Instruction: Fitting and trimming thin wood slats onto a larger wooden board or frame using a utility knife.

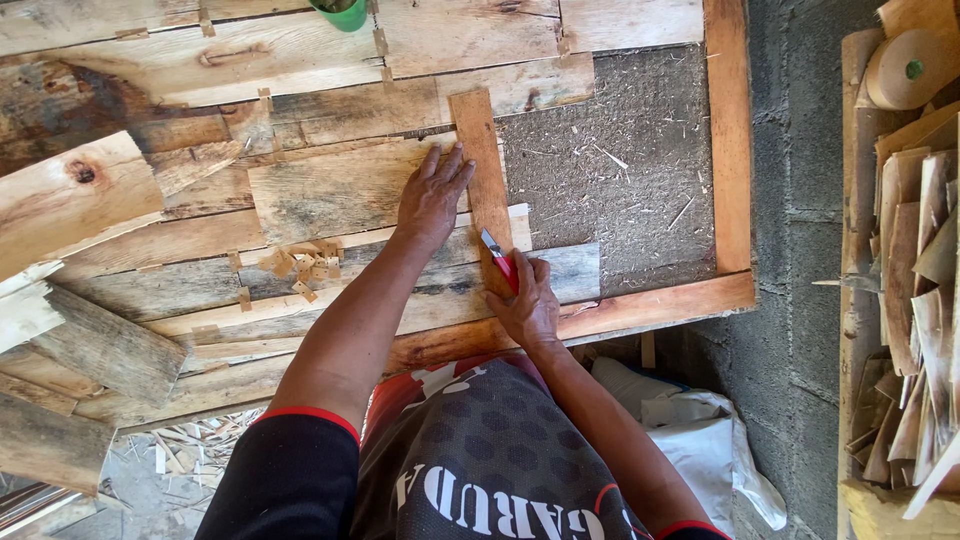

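Note:
My left hand (432,193) lies flat, fingers spread, on a wide grey-brown veneer sheet (330,190), its fingertips against the edge of a narrow orange-brown wood strip (480,160). My right hand (528,300) is closed around a red-handled utility knife (499,258), whose blade touches the lower part of that strip. Both pieces rest on a board (640,150) covered with patched veneer pieces, with a bare rough grey area to the right of the strip.
An orange wooden frame (730,140) borders the board on the right and front. Loose planks (70,200) lie at the left. A stack of veneer offcuts (915,300) and a tape roll (905,68) sit at the right. A white bag (700,440) lies below.

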